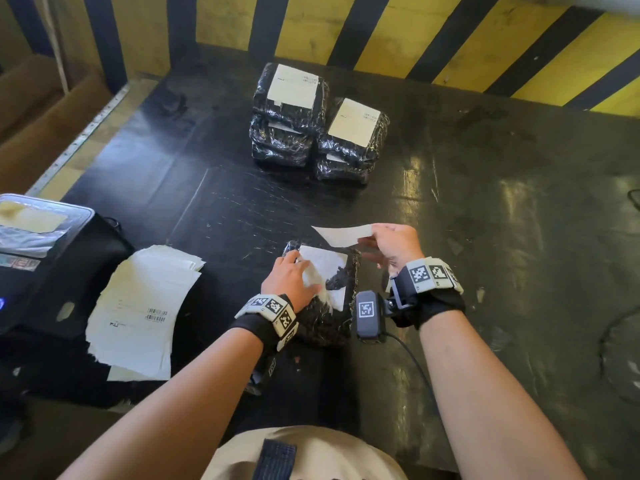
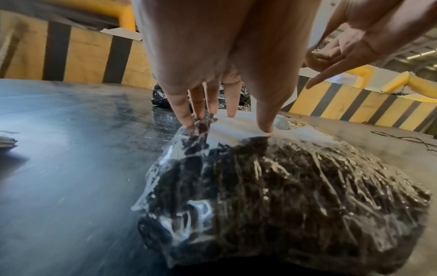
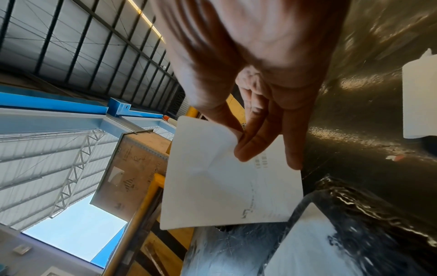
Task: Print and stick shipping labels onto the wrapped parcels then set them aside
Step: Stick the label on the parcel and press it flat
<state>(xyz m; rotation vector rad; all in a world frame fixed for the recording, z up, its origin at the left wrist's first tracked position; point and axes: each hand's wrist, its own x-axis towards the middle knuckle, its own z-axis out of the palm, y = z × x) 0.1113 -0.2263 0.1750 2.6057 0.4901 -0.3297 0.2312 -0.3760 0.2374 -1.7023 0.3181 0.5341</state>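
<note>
Head view — parcel (image 1: pixel 325 306) lengthwise toward wall

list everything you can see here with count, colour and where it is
table: one, black and glossy, under everything
near parcel: one, black under clear wrap, front centre, under the left hand
label on the near parcel: one, white, partly stuck on top
held sheet: one, white, raised beyond the near parcel
stacked parcels: two stacks, black with white labels, far centre; exact count unclear
label printer: one, black, left edge
loose sheets: a pile, white, beside the printer
striped wall: yellow and black, behind the table
left hand: fingers straight, pressing the label
right hand: pinching the held sheet
</note>
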